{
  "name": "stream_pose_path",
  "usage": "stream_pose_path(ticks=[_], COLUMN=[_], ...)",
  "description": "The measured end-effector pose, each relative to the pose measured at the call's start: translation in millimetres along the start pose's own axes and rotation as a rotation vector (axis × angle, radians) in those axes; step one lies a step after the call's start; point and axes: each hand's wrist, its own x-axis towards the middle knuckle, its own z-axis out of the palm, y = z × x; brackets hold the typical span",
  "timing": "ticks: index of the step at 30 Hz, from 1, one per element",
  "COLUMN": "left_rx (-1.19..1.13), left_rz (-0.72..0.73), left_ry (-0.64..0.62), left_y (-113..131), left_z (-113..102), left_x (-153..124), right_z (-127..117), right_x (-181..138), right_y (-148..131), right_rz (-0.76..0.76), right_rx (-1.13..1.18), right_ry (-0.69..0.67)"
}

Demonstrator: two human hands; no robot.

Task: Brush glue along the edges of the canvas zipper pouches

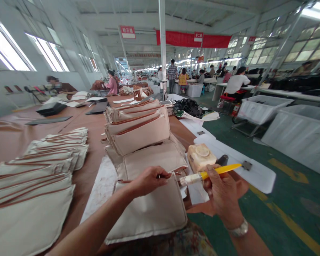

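In my right hand (221, 192) is a yellow-handled brush (221, 169), held level with its pale-coated bristles pointing left. The bristle end is close to the upper right corner of a cream bag piece (152, 209) lying nearest me. My left hand (150, 181) pinches the upper edge of that piece near the same corner. Behind it, more cream bag pieces (141, 137) with brown edges lean in an overlapping stack. A squarish, stained glue container (201, 156) with a round lid stands just beyond my right hand, and a dark rounded object (223, 160) is beside it.
Overlapping cream pieces (37, 167) form a long row at left on the brown table covering (96, 142). Dark flat sheets (52, 106) lie farther back. White bins (301, 135) stand on the green floor at right. Several people sit or stand at work in the background.
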Motion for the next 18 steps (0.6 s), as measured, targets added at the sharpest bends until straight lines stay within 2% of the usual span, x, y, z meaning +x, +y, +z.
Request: stream_pose_path(ticks=[8, 15, 18], left_rx=[-0.076, -0.087, -0.063], left_rz=[0.086, 0.097, 0.105], left_ry=[-0.099, -0.103, -0.116], left_y=[26.0, 27.9, 27.7], left_z=[6.2, 9.3, 12.8], left_x=[-23.5, -30.1, -30.9], right_z=[14.6, 9.5, 12.4], right_x=[0.8, 1.4, -5.7], right_y=[4.8, -1.9, -6.4], right_rz=[-0.067, -0.147, -0.156], right_rx=[-0.244, -0.285, -0.318], right_ry=[-0.155, -0.072, -0.155])
